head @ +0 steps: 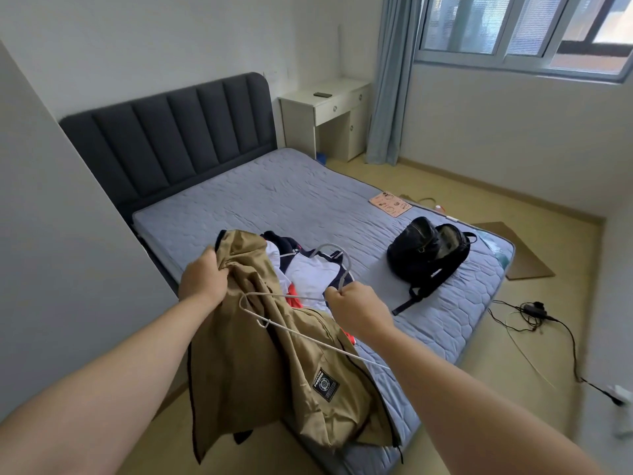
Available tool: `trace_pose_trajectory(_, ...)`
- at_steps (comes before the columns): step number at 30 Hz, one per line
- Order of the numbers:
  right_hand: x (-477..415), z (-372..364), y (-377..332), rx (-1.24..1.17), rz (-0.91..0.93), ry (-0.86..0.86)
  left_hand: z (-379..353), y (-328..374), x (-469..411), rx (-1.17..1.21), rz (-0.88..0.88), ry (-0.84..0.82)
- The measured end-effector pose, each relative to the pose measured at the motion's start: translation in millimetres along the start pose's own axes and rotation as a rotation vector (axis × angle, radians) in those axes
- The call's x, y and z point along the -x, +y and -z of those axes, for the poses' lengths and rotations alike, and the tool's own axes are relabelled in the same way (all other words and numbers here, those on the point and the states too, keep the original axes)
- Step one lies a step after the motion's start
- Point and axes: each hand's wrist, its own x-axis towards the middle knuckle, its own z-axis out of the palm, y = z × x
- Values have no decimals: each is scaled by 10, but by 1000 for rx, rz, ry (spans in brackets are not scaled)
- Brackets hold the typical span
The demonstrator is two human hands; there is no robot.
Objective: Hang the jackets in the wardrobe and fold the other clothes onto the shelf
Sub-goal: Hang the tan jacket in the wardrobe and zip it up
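Observation:
A tan jacket with a black patch hangs from my left hand, which grips it near the collar above the bed's near corner. My right hand grips a white wire hanger just below its hook; one hanger arm lies across the jacket's front. Behind the jacket, a pile of white, navy and red clothes lies on the mattress. No wardrobe or shelf is in view.
The grey mattress has a dark padded headboard. A black backpack and a pink card lie on its right side. Cables trail on the floor at right. A white desk stands by the curtain.

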Motion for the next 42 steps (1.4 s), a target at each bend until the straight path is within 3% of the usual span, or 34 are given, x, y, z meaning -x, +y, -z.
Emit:
trace_pose_trajectory(5, 41, 1, -100, 14, 29, 103, 78, 40, -39, -108, -93, 24)
trace_pose_trajectory(14, 67, 112, -156, 59, 48, 248, 165, -8, -69, 61, 0, -42)
trace_pose_trajectory(18, 65, 138, -166, 43, 31, 269, 229, -9, -40, 100, -81, -25)
trace_pose_trajectory(26, 100, 150, -224, 81, 92, 318, 227, -93, 10, -325, -362, 46)
trace_pose_trajectory(31, 90, 124, -213, 45, 69, 275, 221, -94, 27, -383, -306, 67)
trace_pose_trajectory(36, 95, 10, -278, 48, 66, 197, 225, 130, 67, -141, -268, 52)
trace_pose_trajectory(42, 61, -108, -229, -249, -66, 77, 345, 596, 284, 116, -370, 54)
